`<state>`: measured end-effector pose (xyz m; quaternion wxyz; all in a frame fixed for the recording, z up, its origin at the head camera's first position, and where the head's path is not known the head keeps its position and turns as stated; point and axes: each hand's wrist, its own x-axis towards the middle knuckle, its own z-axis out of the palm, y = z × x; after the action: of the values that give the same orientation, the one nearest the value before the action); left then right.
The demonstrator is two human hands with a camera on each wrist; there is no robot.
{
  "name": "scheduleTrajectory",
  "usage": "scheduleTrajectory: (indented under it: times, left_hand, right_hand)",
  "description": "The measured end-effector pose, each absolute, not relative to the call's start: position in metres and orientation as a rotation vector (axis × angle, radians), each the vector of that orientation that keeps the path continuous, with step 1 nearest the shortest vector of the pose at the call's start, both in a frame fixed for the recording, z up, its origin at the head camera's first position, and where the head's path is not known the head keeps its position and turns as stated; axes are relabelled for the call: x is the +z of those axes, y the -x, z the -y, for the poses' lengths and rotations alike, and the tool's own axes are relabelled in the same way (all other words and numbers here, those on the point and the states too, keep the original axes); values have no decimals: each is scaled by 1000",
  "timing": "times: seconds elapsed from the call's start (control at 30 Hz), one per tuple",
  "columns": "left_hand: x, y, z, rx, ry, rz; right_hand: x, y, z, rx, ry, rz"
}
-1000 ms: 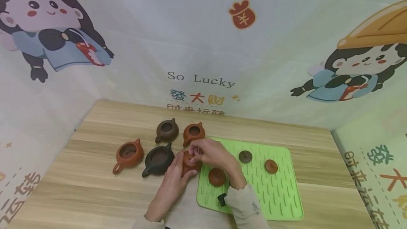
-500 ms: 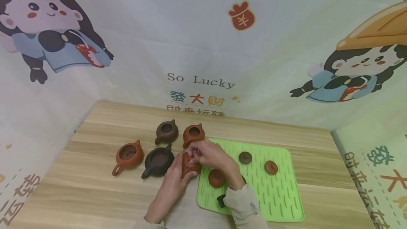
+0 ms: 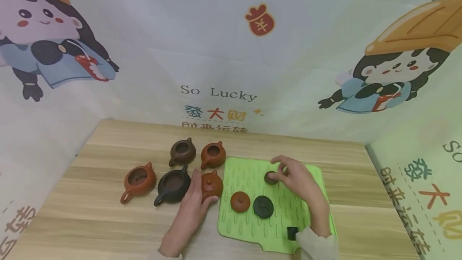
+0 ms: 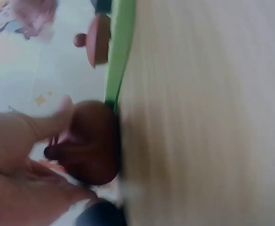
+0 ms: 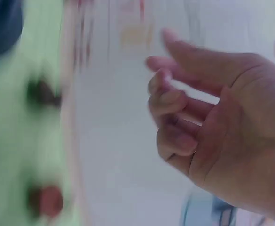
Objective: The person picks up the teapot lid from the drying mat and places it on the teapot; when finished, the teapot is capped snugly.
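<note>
In the head view my left hand (image 3: pixel 191 200) holds a small red-brown teapot (image 3: pixel 213 184) between thumb and fingers. Its lid (image 3: pixel 209 182) sits on top, knob up. The left wrist view shows the teapot (image 4: pixel 92 141) standing on the table, thumb on one side and fingers on the other. My right hand (image 3: pixel 297 175) hovers over the green mat (image 3: pixel 249 167), fingers loosely bent and the thumb overlapping a dark brown lid (image 3: pixel 270 177) in the head view. Nothing is between its fingers in the right wrist view, where that lid (image 5: pixel 45 92) lies apart and blurred.
Lidless teapots stand to the left: an orange one (image 3: pixel 138 181), a black one (image 3: pixel 173 185), a brown one (image 3: pixel 183 151) and another orange one (image 3: pixel 213 155) behind. A red lid (image 3: pixel 240 202) and a black lid (image 3: pixel 263 207) lie on the mat. A printed curtain (image 3: pixel 151 71) hangs behind.
My right hand has left the teapot's lid and moved right to the dark brown lid. My left hand stays at the teapot. The head view has turned slightly right.
</note>
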<state>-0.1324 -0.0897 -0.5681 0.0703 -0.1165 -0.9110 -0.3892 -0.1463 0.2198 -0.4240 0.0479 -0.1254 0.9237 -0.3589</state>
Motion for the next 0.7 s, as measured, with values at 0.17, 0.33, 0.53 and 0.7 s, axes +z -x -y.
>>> scheduleTrajectory:
  times: [0.17,0.33,0.53,0.7]
  left_hand:
    - [-564,149,91,-1151,369,2715]
    - [-527,184,92,-1248,429,2779]
    - [-500,219,97,-1424,477,2908]
    - [-494,230,99,-1495,437,2996]
  right_hand:
    - [-445,130,-287,-1070,151,-2830]
    - [-462,131,-311,-1114,87,-2748]
    - [-472,131,-314,-1185,62,-2699]
    - [-477,130,-316,-1257,111,-2692]
